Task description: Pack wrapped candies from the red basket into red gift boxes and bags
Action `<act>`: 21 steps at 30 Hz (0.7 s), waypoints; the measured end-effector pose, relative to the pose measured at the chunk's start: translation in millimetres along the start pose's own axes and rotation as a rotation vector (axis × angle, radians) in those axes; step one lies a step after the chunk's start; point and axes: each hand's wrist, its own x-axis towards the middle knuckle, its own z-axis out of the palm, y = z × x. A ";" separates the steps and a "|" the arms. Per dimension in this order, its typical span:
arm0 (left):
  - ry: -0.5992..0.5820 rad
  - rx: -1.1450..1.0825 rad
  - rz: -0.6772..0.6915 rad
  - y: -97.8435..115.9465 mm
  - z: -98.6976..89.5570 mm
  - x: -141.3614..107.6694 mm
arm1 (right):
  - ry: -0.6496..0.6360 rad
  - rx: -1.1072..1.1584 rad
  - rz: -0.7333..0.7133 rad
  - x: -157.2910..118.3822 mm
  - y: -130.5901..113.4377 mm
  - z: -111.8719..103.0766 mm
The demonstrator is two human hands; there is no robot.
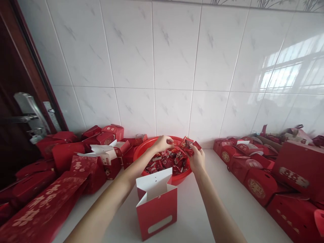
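Note:
A red plastic basket (pixel 138 153) stands against the tiled wall, holding a heap of red-wrapped candies (pixel 168 160). Over its back part is my left hand (pixel 164 143), fingers curled together near a small wrapped piece; what they hold is too small to make out. My right hand (pixel 196 157), at the basket's right rim, is closed on several red candy packets (pixel 187 143). In front of the basket, between my forearms, a red box (pixel 158 209) stands upright with its white-lined top flaps open. Neither hand touches this box.
Many red gift boxes (pixel 68 155) are piled at the left, one with white flaps up. More closed red boxes (pixel 260 185) stand in rows at the right. A white tabletop (pixel 227 202) lies under them. A door with a metal handle (pixel 27 118) is at the far left.

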 end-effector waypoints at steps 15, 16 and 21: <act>0.006 -0.377 -0.009 68.8 -73.8 -133.1 | -0.412 -0.157 0.021 -58.1 -28.2 35.0; -0.014 -0.327 0.016 72.5 -76.7 -139.8 | -0.417 -0.174 0.002 -61.6 -32.2 36.7; -0.061 -0.001 0.090 85.0 -79.0 -164.9 | -0.447 -0.257 -0.083 -75.5 -47.6 42.6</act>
